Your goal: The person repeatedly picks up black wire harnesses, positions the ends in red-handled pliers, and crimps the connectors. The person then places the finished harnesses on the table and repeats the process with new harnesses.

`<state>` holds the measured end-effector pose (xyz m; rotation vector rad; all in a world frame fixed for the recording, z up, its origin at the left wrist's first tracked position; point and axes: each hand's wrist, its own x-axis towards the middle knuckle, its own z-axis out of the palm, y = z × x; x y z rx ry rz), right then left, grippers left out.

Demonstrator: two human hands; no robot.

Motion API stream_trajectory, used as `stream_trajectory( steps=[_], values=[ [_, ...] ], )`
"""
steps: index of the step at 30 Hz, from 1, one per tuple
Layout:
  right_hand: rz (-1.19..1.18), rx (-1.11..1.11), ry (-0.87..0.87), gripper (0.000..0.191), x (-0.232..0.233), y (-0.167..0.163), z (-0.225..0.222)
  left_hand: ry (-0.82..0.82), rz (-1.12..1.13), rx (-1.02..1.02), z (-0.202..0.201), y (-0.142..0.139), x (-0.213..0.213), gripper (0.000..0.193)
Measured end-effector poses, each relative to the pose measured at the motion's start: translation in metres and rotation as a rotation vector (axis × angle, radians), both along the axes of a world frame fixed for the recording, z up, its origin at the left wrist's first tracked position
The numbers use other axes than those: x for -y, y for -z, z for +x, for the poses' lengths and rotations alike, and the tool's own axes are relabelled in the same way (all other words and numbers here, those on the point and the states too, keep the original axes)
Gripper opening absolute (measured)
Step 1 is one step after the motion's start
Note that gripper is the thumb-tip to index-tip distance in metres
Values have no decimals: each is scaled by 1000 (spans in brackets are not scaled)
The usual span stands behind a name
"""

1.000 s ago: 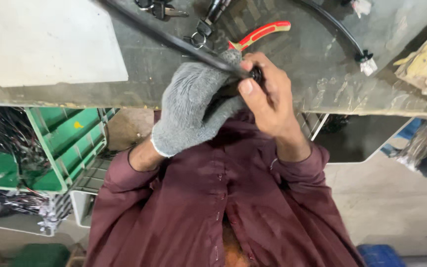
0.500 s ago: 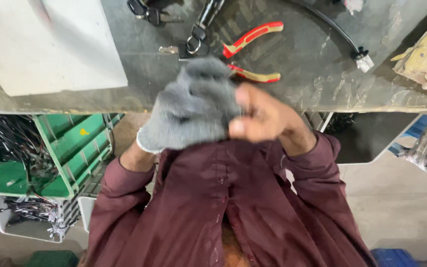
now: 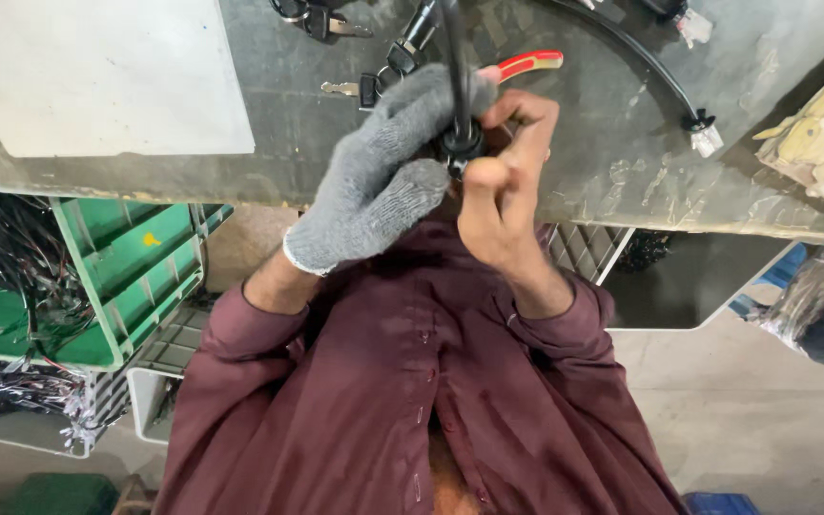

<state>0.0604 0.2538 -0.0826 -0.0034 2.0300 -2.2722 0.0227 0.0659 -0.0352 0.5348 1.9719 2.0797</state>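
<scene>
I see my left hand, in a grey knit glove, and my bare right hand both closed around the black cable at its round black fitting, held over the near edge of the workbench. Red-handled pliers lie just behind my fingers, keys toward the far edge. A white sheet covers the bench's left end; green crates sit below.

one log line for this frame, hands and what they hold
left hand: grey glove, grips black cable | right hand: bare, pinches cable's end fitting | nearby: red-handled pliers, keys on bench
</scene>
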Motion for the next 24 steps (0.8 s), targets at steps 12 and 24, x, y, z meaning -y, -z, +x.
stream_trajectory(
  steps=[12,24],
  values=[
    [1343,-641,-274,56,-34,-35,-52,-108,29,-196,0,-13,16,24],
    [828,-605,-209,35,-44,-32,-47,-14,405,420,38,-18,-11,54]
  ],
)
